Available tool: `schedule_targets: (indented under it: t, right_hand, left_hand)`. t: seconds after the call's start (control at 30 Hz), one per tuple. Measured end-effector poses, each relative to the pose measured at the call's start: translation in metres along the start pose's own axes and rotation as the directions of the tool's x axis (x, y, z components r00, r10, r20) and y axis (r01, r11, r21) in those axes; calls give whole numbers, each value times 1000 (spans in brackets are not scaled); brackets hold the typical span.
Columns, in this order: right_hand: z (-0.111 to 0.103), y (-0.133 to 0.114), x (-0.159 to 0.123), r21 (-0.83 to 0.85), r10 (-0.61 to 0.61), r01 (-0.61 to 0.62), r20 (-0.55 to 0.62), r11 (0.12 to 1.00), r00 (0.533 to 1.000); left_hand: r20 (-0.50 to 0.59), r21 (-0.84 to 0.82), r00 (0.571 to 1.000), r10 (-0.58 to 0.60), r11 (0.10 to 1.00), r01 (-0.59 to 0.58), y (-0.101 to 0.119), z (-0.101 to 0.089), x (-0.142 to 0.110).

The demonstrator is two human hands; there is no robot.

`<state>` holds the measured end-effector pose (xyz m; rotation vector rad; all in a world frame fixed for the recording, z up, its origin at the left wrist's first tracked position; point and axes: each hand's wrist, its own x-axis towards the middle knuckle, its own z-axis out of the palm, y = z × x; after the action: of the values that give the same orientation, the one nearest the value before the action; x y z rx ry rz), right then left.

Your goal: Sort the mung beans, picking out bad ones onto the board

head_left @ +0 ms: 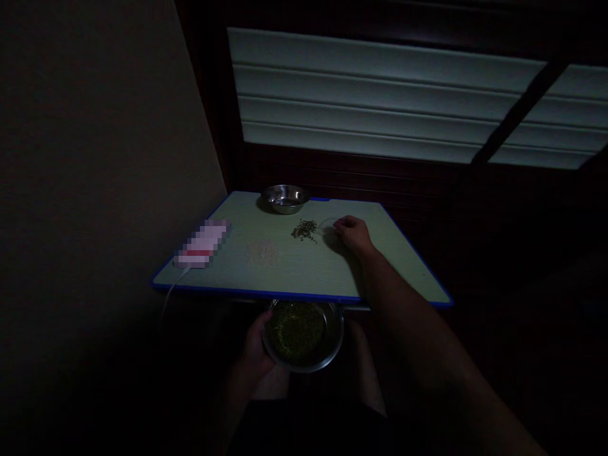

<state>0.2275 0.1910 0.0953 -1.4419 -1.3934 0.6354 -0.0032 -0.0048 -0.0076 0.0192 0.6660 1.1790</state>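
Note:
My left hand (260,345) grips the left rim of a metal bowl (336,345), held in front of the table's near edge above my lap. Small greenish grains (299,329), like mung beans, cover its bottom. Over the right part of the tabletop, my right hand (352,234) has its fingers pinched on a thin, clear object (327,223), whose exact kind is too dim to make out. Just left of that object lies a loose pile of small dark grains (304,230). A patch of pale grains (263,253) is spread nearer to me, farther left.
A second metal bowl (285,200) stands at the back of the pale green table (323,272) with blue edging. On the left lies a blurred-out phone (203,244) with a white cable (171,288). A wall and a slatted panel enclose the dim space.

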Motion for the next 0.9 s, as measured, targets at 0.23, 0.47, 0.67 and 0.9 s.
schedule_targets:
  t: [0.23,0.47,0.67,0.9]
  right_hand:
    - [1,-2,-5,-192,-71,85,80,978,994]
    - [1,-5,-7,-293,-126,158,125,943,984]
    - [1,-5,-9,-292,-167,202,143,935,976]
    - [2,-3,-8,-246,-178,212,153,946,972]
  left_hand:
    - [8,49,1000,28,998,-28,2,7,-4]
    - [-82,62,994,72,996,-67,5,11,-8]
    - [-52,39,998,47,998,-45,4,6,-4]
    - [-67,44,996,50,998,-47,5,8,-6]
